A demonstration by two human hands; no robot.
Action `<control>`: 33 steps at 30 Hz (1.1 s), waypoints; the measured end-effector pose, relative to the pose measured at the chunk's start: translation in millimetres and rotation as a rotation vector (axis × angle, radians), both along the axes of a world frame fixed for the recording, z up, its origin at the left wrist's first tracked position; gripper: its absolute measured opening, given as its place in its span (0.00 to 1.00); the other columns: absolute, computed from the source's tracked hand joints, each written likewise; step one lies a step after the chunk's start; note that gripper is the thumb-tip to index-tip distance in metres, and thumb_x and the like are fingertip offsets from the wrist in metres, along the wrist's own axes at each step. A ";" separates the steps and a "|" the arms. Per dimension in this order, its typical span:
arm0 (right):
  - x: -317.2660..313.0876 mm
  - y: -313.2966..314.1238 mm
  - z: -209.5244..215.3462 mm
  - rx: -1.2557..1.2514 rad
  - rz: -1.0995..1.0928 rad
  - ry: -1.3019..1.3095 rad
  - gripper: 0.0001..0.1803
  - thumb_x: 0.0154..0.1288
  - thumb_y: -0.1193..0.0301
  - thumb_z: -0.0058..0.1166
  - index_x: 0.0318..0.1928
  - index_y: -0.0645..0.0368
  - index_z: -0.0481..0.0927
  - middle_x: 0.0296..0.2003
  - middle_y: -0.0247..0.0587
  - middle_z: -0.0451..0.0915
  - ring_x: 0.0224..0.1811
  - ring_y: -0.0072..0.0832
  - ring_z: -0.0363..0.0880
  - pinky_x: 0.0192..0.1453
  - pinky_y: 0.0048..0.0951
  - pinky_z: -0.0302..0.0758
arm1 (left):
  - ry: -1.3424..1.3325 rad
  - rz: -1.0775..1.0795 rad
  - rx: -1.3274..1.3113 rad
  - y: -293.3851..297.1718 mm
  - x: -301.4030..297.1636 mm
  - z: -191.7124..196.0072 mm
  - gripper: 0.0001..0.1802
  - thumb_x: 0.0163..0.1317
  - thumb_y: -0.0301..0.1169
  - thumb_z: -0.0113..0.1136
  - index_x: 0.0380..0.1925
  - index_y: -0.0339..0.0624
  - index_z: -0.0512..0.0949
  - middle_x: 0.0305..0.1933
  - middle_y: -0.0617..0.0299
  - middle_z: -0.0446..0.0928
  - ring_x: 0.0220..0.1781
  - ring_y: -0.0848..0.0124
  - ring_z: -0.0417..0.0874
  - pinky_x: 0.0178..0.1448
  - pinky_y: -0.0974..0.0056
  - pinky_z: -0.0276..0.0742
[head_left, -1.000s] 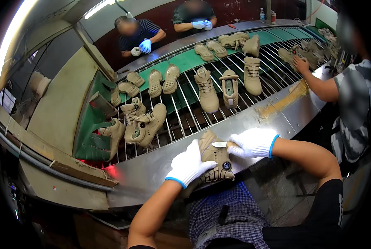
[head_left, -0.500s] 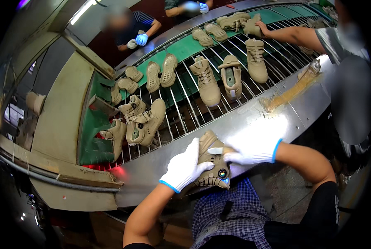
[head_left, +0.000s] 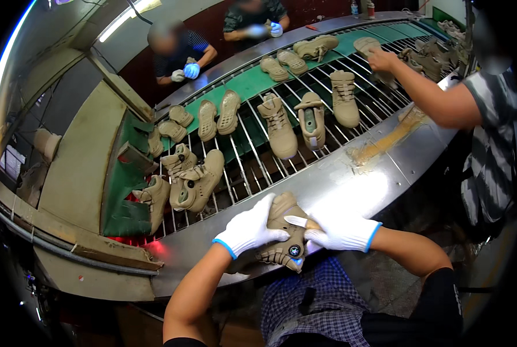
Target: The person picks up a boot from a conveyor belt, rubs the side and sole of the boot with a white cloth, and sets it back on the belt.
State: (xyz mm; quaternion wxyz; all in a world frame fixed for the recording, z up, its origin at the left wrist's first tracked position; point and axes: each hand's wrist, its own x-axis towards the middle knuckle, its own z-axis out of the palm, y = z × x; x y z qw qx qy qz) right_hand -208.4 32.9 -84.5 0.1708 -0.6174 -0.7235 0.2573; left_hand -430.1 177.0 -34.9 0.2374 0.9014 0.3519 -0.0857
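In front of me a tan shoe [head_left: 283, 226] lies on its side over the near edge of the metal ledge, with a round dark dial and ribbed tongue toward me. Fingers of my left hand [head_left: 248, 227], in a white glove with a blue cuff, are wrapped round its left side. My right hand [head_left: 345, 231], gloved the same way, grips a small knife [head_left: 309, 225] with a wooden handle. Its short pale blade points left and lies over the shoe's side; whether it touches the surface I cannot tell.
A roller conveyor [head_left: 244, 168] beyond the ledge carries several tan shoes [head_left: 279, 130] and soles [head_left: 229, 112]. At the left is a machine opening with green flaps [head_left: 117, 191]. A co-worker's arm [head_left: 432, 92] reaches in from the right; two people work across the conveyor.
My hands still hold the shoe and knife; the blade now shows more clearly. The co-worker at right has lifted a shoe off the conveyor. The whole view has shifted slightly.
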 end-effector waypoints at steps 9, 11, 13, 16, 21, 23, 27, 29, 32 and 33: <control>24.2 -9.9 -2.8 -0.022 -0.363 -0.011 0.29 0.79 0.46 0.49 0.64 0.56 0.79 0.39 0.57 0.87 0.40 0.51 0.88 0.48 0.47 0.84 | 0.006 -0.019 -0.008 -2.4 7.8 -3.2 0.59 0.54 0.59 0.77 0.79 0.47 0.59 0.74 0.43 0.74 0.65 0.41 0.84 0.67 0.47 0.80; 28.8 -15.8 -0.7 0.050 -0.459 0.119 0.27 0.79 0.49 0.51 0.67 0.53 0.79 0.44 0.58 0.88 0.44 0.51 0.89 0.51 0.47 0.85 | -0.057 -0.066 0.018 1.2 5.4 -9.4 0.58 0.54 0.59 0.76 0.79 0.46 0.59 0.70 0.42 0.78 0.64 0.40 0.84 0.67 0.47 0.80; 6.2 -23.2 12.0 0.071 -0.386 0.257 0.25 0.79 0.52 0.52 0.65 0.53 0.81 0.46 0.58 0.88 0.46 0.51 0.89 0.52 0.47 0.84 | -0.030 -0.080 -0.003 1.3 1.9 -5.3 0.57 0.55 0.58 0.76 0.79 0.48 0.59 0.70 0.42 0.78 0.63 0.40 0.84 0.66 0.47 0.81; -14.6 -6.0 -13.5 0.147 0.007 -0.265 0.21 0.75 0.52 0.58 0.46 0.60 0.83 0.37 0.57 0.86 0.39 0.55 0.86 0.46 0.51 0.82 | -0.068 -0.209 -0.038 6.1 -6.2 -4.8 0.55 0.55 0.55 0.76 0.79 0.52 0.60 0.69 0.43 0.78 0.63 0.41 0.84 0.65 0.47 0.81; 6.6 -18.5 17.2 -0.019 -0.126 -0.378 0.26 0.70 0.44 0.61 0.52 0.53 0.83 0.40 0.56 0.86 0.42 0.54 0.87 0.51 0.51 0.83 | -0.198 -0.121 -0.055 17.3 -45.0 0.2 0.35 0.67 0.54 0.63 0.70 0.49 0.76 0.67 0.45 0.80 0.65 0.46 0.83 0.70 0.49 0.78; 37.8 -16.0 -4.6 -0.023 -0.280 -0.512 0.29 0.71 0.40 0.58 0.56 0.51 0.83 0.47 0.54 0.85 0.48 0.52 0.88 0.50 0.51 0.83 | -0.428 0.080 0.113 19.1 -89.9 -9.8 0.26 0.74 0.51 0.57 0.60 0.46 0.83 0.58 0.49 0.86 0.61 0.50 0.86 0.67 0.52 0.80; 30.5 -0.1 -12.9 0.296 -0.237 -0.476 0.26 0.64 0.57 0.70 0.59 0.54 0.82 0.54 0.53 0.81 0.56 0.52 0.83 0.60 0.49 0.81 | -0.894 0.652 0.132 -33.0 -154.1 -48.3 0.15 0.73 0.37 0.65 0.52 0.40 0.87 0.52 0.53 0.88 0.54 0.63 0.89 0.63 0.62 0.82; 9.9 22.1 -25.1 0.472 -0.151 -0.086 0.26 0.66 0.61 0.69 0.61 0.57 0.82 0.57 0.53 0.81 0.59 0.49 0.83 0.64 0.47 0.80 | -1.075 0.832 0.055 -51.3 -159.0 -90.3 0.16 0.76 0.34 0.63 0.55 0.33 0.84 0.53 0.52 0.86 0.57 0.66 0.86 0.65 0.62 0.80; -48.1 48.8 -41.1 0.161 -0.229 0.340 0.21 0.78 0.60 0.58 0.61 0.62 0.80 0.57 0.54 0.83 0.62 0.45 0.82 0.68 0.40 0.78 | -1.184 0.963 0.278 -47.7 -135.6 -140.4 0.18 0.74 0.37 0.63 0.53 0.34 0.82 0.55 0.48 0.84 0.56 0.56 0.85 0.66 0.55 0.79; -60.2 50.3 -46.8 0.075 -0.303 0.429 0.21 0.79 0.60 0.56 0.62 0.62 0.80 0.57 0.54 0.84 0.62 0.45 0.82 0.70 0.39 0.76 | -1.106 1.020 0.383 -41.4 -131.2 -136.4 0.18 0.75 0.40 0.63 0.52 0.35 0.83 0.52 0.47 0.85 0.54 0.55 0.86 0.62 0.54 0.80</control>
